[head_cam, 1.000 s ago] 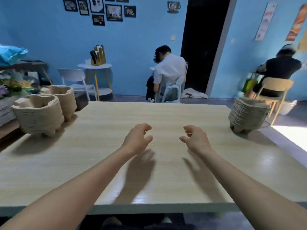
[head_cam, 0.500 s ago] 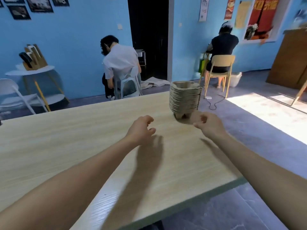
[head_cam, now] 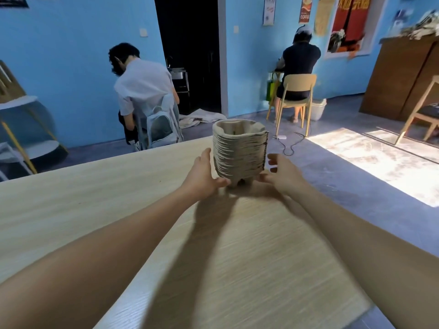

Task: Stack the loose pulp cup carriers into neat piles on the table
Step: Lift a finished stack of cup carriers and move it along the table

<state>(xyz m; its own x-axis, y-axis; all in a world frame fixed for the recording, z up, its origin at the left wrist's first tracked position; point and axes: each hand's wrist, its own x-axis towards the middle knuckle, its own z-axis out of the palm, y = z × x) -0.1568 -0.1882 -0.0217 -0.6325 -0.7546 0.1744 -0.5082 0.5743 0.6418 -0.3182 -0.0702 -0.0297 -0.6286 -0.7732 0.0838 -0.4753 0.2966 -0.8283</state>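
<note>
Both hands flank carrier stack (head_cam: 239, 151) on bench (head_cam: 95, 200); left hand (head_cam: 203, 175) fingers relaxed, thumb touching base; right hand (head_cam: 281, 173) spread, not gripping. Advice: grip low, lift level.

Stack of cup carriers (head_cam: 240, 153) on table's (head_cam: 95, 198) far right corner; left hand (head_cam: 202, 176) and right hand (head_cam: 282, 173) flank its base.

- Café-style room, likely a coffee shop or casual common room; blue painted walls (head_cam: 71, 55) all round.
- Red "COFFEE" poster (head_cam: 305, 8) and other hanging posters, far beyond the right hand.
- Long pale wood-grain table (head_cam: 95, 210) under both hands.
- Light wooden chairs (head_cam: 297, 96), seated people ahead; white round side table (head_cam: 19, 100) far left.
</note>
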